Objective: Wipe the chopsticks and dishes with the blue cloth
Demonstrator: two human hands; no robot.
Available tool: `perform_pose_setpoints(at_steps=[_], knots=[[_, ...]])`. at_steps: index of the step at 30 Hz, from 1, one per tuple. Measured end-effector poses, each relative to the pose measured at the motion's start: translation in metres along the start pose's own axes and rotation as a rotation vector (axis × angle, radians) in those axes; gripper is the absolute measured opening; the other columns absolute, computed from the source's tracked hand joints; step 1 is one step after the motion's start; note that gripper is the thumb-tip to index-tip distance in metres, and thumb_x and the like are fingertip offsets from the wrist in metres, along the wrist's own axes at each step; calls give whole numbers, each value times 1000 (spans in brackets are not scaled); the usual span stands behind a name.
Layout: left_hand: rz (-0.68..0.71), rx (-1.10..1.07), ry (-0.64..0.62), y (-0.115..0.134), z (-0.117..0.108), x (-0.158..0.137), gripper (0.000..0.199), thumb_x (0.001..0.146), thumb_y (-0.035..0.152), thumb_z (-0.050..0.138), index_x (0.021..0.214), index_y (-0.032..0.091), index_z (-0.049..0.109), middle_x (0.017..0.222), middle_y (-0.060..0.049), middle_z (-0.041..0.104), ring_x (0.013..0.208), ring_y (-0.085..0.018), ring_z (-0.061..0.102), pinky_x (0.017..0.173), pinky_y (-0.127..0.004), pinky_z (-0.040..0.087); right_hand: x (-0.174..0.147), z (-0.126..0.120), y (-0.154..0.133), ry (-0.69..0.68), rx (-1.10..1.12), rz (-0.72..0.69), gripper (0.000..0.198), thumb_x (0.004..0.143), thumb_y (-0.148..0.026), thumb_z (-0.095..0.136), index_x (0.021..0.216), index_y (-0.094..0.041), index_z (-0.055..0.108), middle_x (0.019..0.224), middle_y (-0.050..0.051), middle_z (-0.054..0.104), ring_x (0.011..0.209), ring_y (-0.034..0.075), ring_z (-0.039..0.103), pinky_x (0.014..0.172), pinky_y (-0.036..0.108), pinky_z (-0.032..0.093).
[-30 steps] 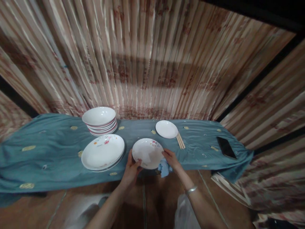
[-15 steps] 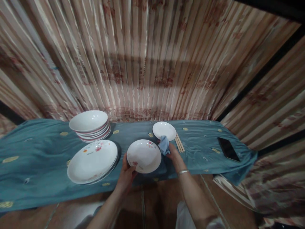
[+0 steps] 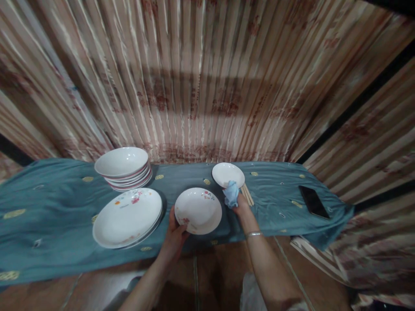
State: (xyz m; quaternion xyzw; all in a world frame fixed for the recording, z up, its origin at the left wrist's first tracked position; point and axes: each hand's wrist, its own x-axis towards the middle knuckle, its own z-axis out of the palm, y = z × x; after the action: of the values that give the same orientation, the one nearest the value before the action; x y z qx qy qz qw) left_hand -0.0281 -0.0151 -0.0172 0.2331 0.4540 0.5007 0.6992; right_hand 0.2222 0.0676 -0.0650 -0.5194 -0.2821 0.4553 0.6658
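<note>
A white plate with small red flowers (image 3: 199,211) is held at its lower left rim by my left hand (image 3: 177,229), thumb on top and fingers beneath. My right hand (image 3: 240,204) is closed on a crumpled light blue cloth (image 3: 231,194), a little to the right of that plate and apart from it. Just behind the cloth lies a small white plate (image 3: 228,174), whose near edge the cloth partly covers. Several wooden chopsticks (image 3: 247,195) lie beside the small plate, near my right fingers.
Left of the held plate is a stack of large flowered plates (image 3: 128,218). Behind it stands a stack of white bowls (image 3: 121,163). A black phone (image 3: 314,201) lies at the right on the teal tablecloth (image 3: 272,216). A pleated curtain (image 3: 201,86) hangs behind the table.
My right hand has drawn the cloth rightward, away from the flowered plate's rim, and a gap now shows between them. My left hand keeps its hold on the plate.
</note>
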Motion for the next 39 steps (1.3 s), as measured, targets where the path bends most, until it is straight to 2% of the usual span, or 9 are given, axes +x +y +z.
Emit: perform_pose_setpoints(at_steps=[5,10,16,19,23,28,31,35,39], knots=[[-48,27,-66,4,0,-2,84,67,18,67,139,40,29,139,-7,44,98,-22,61,71,-37,57,-21,-7,-3,50,44,113,23,68,-43,55,65,-21,62,67,7,70,82,24,68,69,34,56],[-75,9,-104,9,3,-7,86,68,19,65,140,41,24,145,-5,37,113,-26,55,78,-38,57,-52,3,-6,11,-11,39,29,69,-34,54,87,-18,69,87,7,73,91,25,66,83,39,52],[-13,31,-120,4,8,-13,93,65,19,67,143,41,21,149,-4,34,122,-29,49,78,-40,57,-103,24,-5,-288,-779,-365,32,73,-18,53,100,-20,70,115,7,66,111,23,57,102,41,39],[28,55,-121,-2,10,-16,93,66,20,67,143,41,19,151,-4,31,125,-29,46,79,-38,57,-118,29,-9,-354,-1089,-408,33,78,-12,46,102,-17,68,114,11,65,109,24,58,99,40,41],[80,134,-139,-6,11,-19,93,68,22,67,145,38,16,151,-5,31,126,-30,44,76,-33,57,-114,35,-11,-294,-1361,-425,30,79,-6,42,93,-13,68,104,15,66,99,25,61,91,37,46],[113,222,-158,-4,8,-19,88,73,26,64,146,36,17,151,-6,30,125,-29,46,76,-32,57,-92,43,2,-95,-1386,-523,27,80,-5,44,94,-14,64,101,13,67,98,21,61,91,32,46],[116,260,-179,-1,7,-17,83,78,27,58,147,35,14,152,-7,27,127,-28,44,81,-33,55,-80,48,10,-48,-1351,-556,28,81,-7,46,104,-12,61,106,15,65,101,22,61,90,34,47],[121,307,-213,1,6,-14,81,79,31,58,147,34,13,154,-6,22,128,-29,41,81,-33,55,-72,58,11,-104,-1280,-590,43,84,-12,44,126,-8,49,117,19,60,110,25,57,96,38,45],[122,288,-235,0,6,-12,87,76,33,62,147,32,13,153,-7,25,125,-31,45,80,-36,56,-74,70,8,-229,-1165,-622,49,85,-15,41,133,-8,44,130,19,53,121,26,48,103,43,41]])
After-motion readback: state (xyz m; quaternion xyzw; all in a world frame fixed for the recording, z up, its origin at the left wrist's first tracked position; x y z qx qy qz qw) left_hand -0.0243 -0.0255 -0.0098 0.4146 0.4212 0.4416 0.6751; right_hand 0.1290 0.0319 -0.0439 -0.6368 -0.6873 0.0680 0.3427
